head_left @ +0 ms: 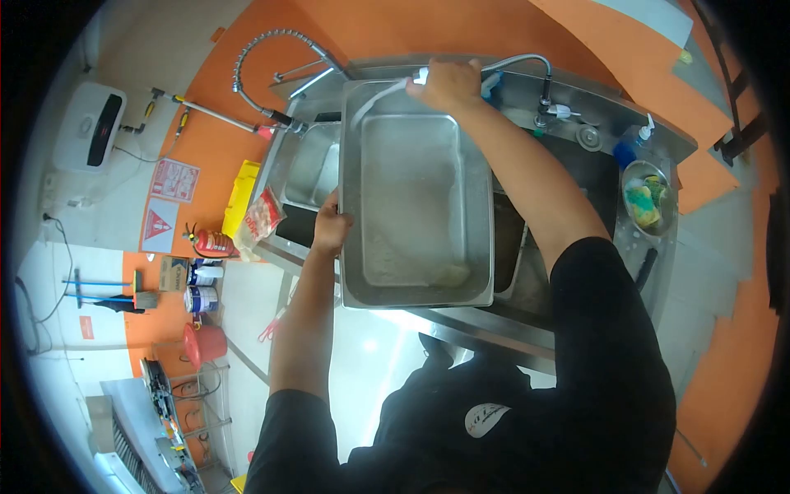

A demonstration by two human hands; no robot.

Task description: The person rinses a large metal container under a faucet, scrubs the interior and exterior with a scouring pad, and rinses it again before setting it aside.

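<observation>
A deep rectangular steel pan (411,198) rests tilted over the sink, with a little cloudy water in its bottom. Its left rim is gripped by my left hand (332,226), with the thumb over the edge and the other fingers mostly hidden. At the far edge my right hand (451,84) is closed around the end of the curved faucet spout (518,59), whose white nozzle (421,76) sticks out to the left. From the nozzle a stream of water runs into the pan's upper left corner.
Left of the pan, another steel pan (315,169) sits beneath a spring-hose sprayer (284,119). On the right are a bowl of sponges (646,202) and a blue soap bottle (629,148). A plastic bag (262,218) and fire extinguisher (212,241) are beside the counter's left end.
</observation>
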